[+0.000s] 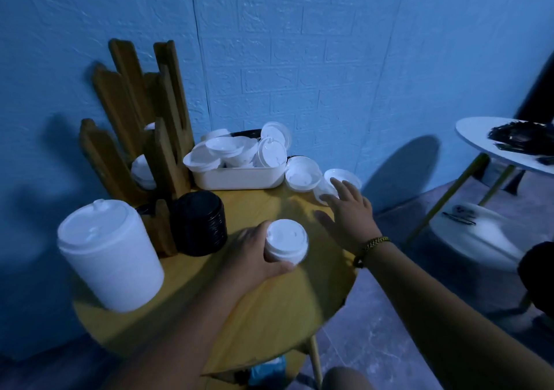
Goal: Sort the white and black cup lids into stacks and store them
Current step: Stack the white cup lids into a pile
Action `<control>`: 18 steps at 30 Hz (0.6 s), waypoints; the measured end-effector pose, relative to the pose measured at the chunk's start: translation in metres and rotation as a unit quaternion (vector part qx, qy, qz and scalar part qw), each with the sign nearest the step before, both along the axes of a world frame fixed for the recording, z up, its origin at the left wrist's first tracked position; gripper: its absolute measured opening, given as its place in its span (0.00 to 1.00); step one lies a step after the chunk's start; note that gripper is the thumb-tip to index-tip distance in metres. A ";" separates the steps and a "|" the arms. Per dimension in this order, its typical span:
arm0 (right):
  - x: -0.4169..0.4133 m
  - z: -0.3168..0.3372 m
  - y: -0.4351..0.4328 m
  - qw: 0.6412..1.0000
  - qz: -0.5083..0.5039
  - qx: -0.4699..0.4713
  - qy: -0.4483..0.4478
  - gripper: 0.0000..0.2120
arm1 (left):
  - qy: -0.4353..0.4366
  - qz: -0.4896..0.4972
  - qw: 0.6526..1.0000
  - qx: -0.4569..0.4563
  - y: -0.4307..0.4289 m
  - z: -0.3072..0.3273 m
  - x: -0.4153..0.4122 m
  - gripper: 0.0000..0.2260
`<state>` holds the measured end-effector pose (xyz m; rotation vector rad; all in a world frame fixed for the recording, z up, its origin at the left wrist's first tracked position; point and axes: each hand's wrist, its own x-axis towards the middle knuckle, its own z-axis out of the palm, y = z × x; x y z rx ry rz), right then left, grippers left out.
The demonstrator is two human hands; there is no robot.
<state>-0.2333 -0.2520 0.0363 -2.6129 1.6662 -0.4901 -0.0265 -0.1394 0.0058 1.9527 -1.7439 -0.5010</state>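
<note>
My left hand (254, 251) grips a short stack of white lids (287, 241) above the middle of the round wooden table (269, 308). My right hand (349, 215) stretches out with fingers spread towards loose white lids (344, 178) at the table's far right edge, fingertips close to them. A tall stack of white lids (111, 254) stands at the near left. A stack of black lids (200, 223) sits beside it. A white bin (239, 176) at the back holds a jumble of white and clear lids.
A wooden slotted lid holder (141, 113) stands at the back left against the blue wall, with some white lids in it. A white side table (503, 146) with dark items stands to the right. Grey floor lies below.
</note>
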 end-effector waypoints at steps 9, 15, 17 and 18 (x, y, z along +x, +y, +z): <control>-0.001 0.008 -0.036 0.998 -0.026 0.026 0.056 0.19 | 0.025 0.005 1.000 -0.008 0.003 -0.004 0.003 0.49; -0.003 0.013 -0.020 0.995 0.017 -0.041 -0.087 0.15 | 0.019 0.004 0.999 -0.028 0.004 -0.004 0.002 0.45; -0.001 0.017 -0.004 0.976 0.035 -0.065 -0.206 0.12 | 0.012 0.005 0.999 -0.033 0.004 -0.004 0.002 0.45; 0.000 0.019 0.005 0.959 0.039 -0.053 -0.275 0.11 | 0.011 0.005 0.999 -0.035 0.005 -0.004 0.002 0.44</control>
